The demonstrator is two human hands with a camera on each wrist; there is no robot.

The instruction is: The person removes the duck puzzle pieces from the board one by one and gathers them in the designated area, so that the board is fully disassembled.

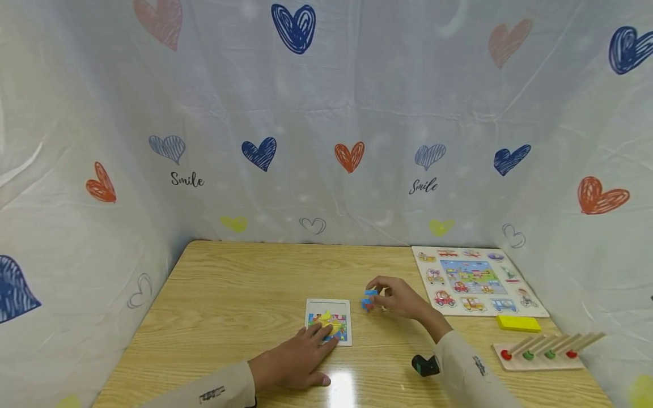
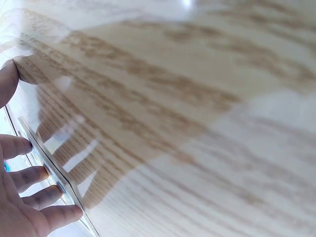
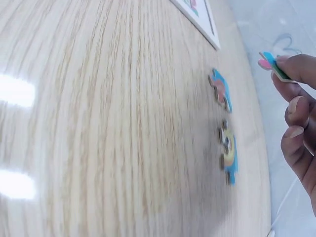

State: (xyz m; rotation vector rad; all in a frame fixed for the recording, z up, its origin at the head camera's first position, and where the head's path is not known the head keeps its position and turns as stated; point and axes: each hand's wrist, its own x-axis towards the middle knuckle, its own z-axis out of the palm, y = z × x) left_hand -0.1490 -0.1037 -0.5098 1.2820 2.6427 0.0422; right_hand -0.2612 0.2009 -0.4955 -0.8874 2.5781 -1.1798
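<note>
Ideally, the thin blue-and-pink jigsaw piece (image 3: 276,67) is held lightly, knobs left clear, while the white-rimmed rectangular puzzle tray (image 1: 316,307) sits steady.
The right hand (image 1: 400,297) pinches the piece between thumb and finger, other fingers curled, above the wood-grained counter (image 1: 229,294) to the tray's right; the left hand (image 1: 298,357) lies back up, fingers spread over the tray's near part.

Bright, white light fills my space; the glossy table (image 1: 229,283) throws back a hard patch of glare on its near side, while soft shadows mark folds in the curtain (image 1: 326,90). My left wrist view is washed out and blurred, with a darker reflection of my left hand (image 1: 300,356). My right wrist view shows two white reflections and a faint shadow beside slightly soft puzzle pieces (image 3: 228,152).
</note>
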